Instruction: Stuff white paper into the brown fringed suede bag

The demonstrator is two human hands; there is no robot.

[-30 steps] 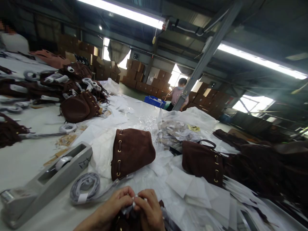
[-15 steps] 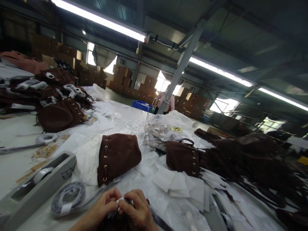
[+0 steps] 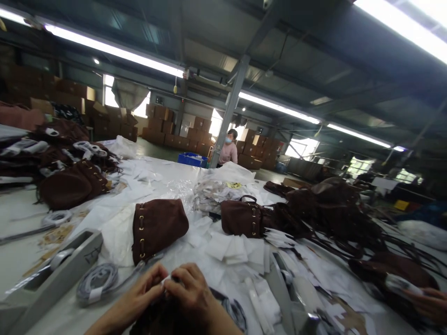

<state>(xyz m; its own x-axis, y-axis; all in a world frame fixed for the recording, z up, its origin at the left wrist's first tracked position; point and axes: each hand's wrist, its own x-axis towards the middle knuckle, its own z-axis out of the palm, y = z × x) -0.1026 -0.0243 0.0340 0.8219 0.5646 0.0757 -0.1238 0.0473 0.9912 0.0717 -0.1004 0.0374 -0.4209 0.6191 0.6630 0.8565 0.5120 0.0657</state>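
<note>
Close together at the bottom middle, my left hand [image 3: 148, 286] and my right hand [image 3: 193, 288] are both closed in a pinch. Between their fingertips shows a small white piece [image 3: 166, 279], perhaps paper or wrapping; its kind is unclear. A dark brown item [image 3: 153, 322] sits just below my hands, mostly hidden by them. Beyond my fingers a brown bag [image 3: 159, 228] with gold eyelets lies on its side on white sheets. A wrapped grey coiled strap [image 3: 98, 281] rests left of my left hand.
Grey tape dispensers [image 3: 66, 274] [image 3: 282, 284] stand on both sides. Another brown bag [image 3: 239, 217] and thin white sheets [image 3: 230, 249] lie ahead. Dark bags [image 3: 324, 204] are piled on the right. A co-worker's hand [image 3: 431, 302] is at the right edge; another person [image 3: 228, 151] stands beyond the table.
The view has swung to the right, so the table things appear further left. A co-worker's hand with a wrapped item now shows at the right edge. My hands keep their pinch.
</note>
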